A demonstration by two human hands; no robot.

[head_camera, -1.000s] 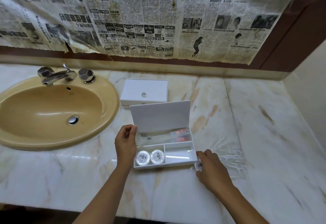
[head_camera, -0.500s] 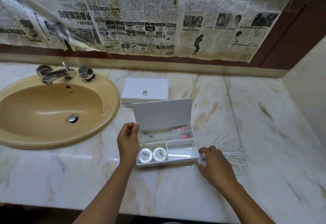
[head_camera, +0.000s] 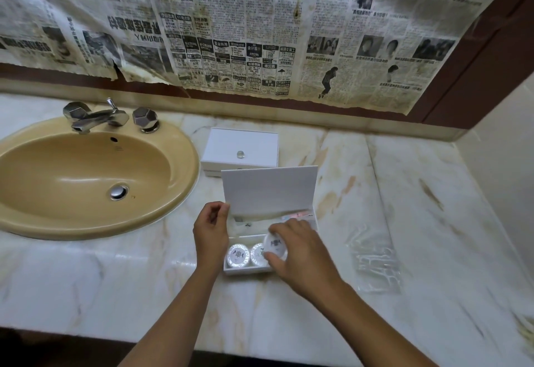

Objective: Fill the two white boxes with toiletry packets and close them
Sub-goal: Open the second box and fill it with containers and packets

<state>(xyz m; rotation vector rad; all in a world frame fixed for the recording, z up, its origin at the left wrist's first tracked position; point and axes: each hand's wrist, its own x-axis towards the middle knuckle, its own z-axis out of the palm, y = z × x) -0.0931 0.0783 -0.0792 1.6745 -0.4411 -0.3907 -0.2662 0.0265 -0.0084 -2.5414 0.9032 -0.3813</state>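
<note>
An open white box [head_camera: 268, 193] stands on the marble counter with its lid upright. Two round white packets [head_camera: 237, 255] lie in its front left compartment, and clear-wrapped items [head_camera: 297, 216] fill the back compartment. My right hand [head_camera: 300, 254] pinches a third round white packet [head_camera: 276, 243], tilted over the box's front compartments. My left hand [head_camera: 210, 230] grips the box's left edge near the lid. Behind it sits a second white box [head_camera: 241, 148], closed, with a small knob on top.
A beige sink [head_camera: 86, 176] with chrome taps [head_camera: 95, 116] takes up the left of the counter. Crumpled clear plastic wrap [head_camera: 375, 256] lies right of the open box. Newspaper covers the wall behind. A wall borders the counter's right end.
My right hand lifted a round packet from the counter right of the box and carried it left over the front compartments. My left hand stayed on the box's left edge.
</note>
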